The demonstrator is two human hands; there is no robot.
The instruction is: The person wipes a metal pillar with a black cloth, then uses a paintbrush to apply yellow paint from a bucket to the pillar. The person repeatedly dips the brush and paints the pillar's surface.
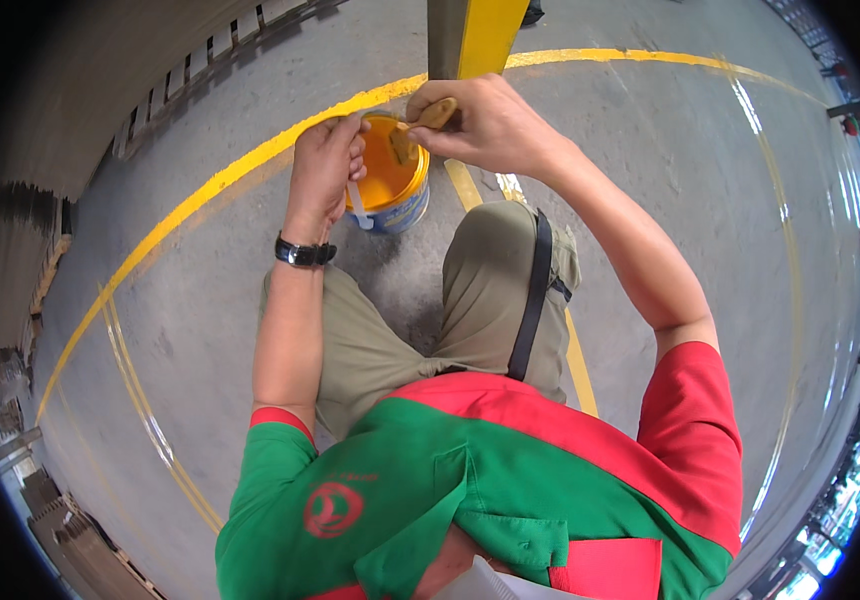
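Note:
A blue paint bucket [402, 213] with yellow paint inside it is in front of my knees. My left hand [328, 165], a watch on its wrist, is closed at the bucket's left rim; a pale strip, perhaps its handle, hangs just below the fingers. My right hand [485, 125] grips a paintbrush [437, 113] by its wooden handle, over the bucket's right rim. The brush's paint-covered head points down into the mouth of the bucket, against or close to the inner wall. Whether the bucket rests on the floor or is tilted up cannot be told.
Just beyond the bucket rises a yellow and grey post [475, 40]. A curved yellow line [220, 185] runs over the grey floor [670, 140] and meets the post. Slatted, pallet-like edges [190, 75] border the left side. Narrower, worn yellow stripes [140, 390] cross the floor.

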